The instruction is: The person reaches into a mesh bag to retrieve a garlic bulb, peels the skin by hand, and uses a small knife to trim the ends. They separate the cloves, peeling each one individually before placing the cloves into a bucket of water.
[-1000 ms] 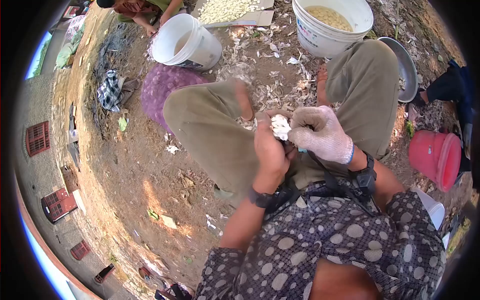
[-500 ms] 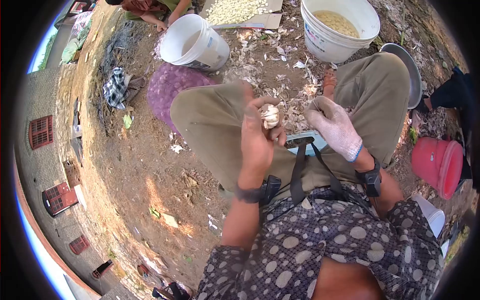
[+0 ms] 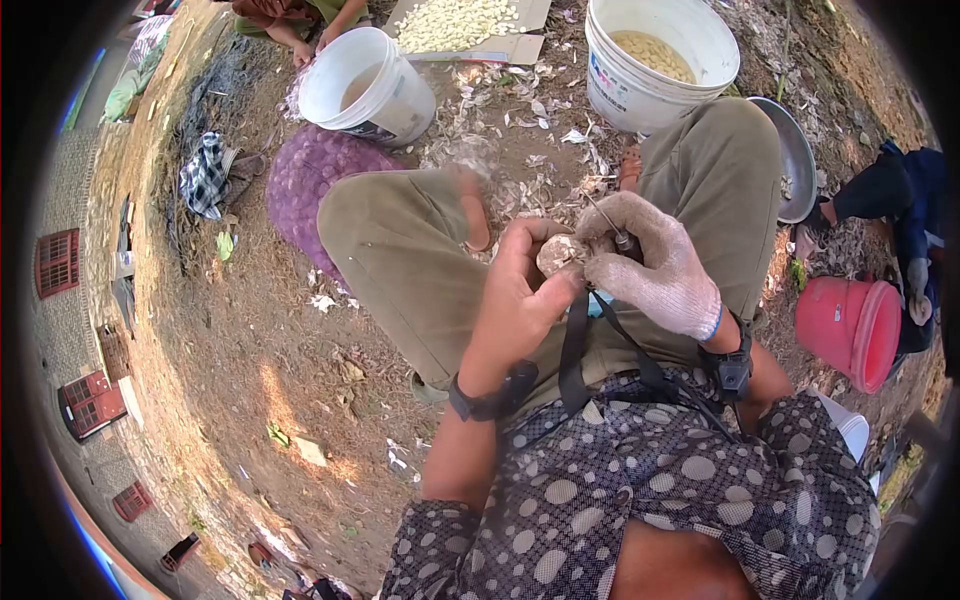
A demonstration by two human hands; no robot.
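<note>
Right hand with tool back beside garlic bulb, cloves in white bucket

The gloved right hand has closed the gap, its fingertips now beside the garlic bulb (its thin tool shows more clearly, too).

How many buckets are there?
4: a white bucket by the purple sack, another white bucket beyond the right knee, a pink bucket at the right, and a partly hidden white one below it. Others may be hidden.
</note>
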